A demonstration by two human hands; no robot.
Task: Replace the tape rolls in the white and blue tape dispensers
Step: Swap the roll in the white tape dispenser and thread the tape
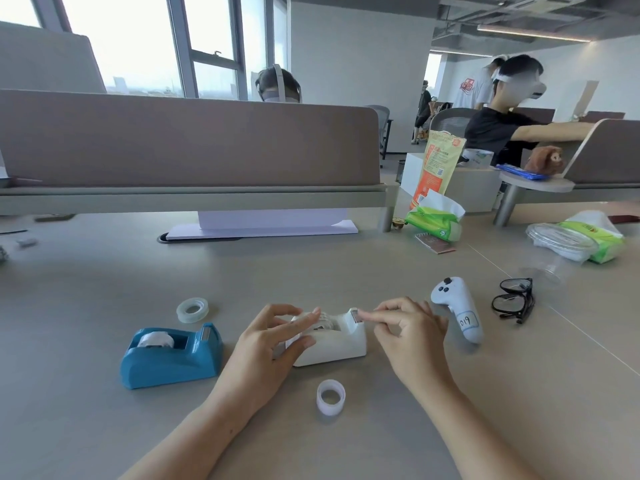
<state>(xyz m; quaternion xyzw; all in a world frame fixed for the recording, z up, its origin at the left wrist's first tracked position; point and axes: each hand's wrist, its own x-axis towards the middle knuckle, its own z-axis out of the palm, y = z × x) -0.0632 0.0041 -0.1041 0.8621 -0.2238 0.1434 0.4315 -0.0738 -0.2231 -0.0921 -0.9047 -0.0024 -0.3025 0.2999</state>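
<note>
1. An open-plan office: a long pale desk point(104, 289) fills the lower half of the frame, backed by a low fabric partition point(173, 140) running across the middle.
2. Tall metal-framed windows point(138, 39) at upper left look out on distant buildings.
3. At upper right, an exposed ceiling point(485, 8) carries ducts and a linear light strip point(533, 32).
4. Others share the floor. One seated person point(278, 84) shows above the partition at centre, and a person in black point(495, 133) sits at the neighbouring desk on the right, beside a mesh-backed office chair point(450, 121).
5. Stationery lies at lower centre — a blue tape dispenser point(171, 355) and a white tape dispenser point(339, 344) — with a cable port point(164, 238) cut into the desktop below the partition.
</note>
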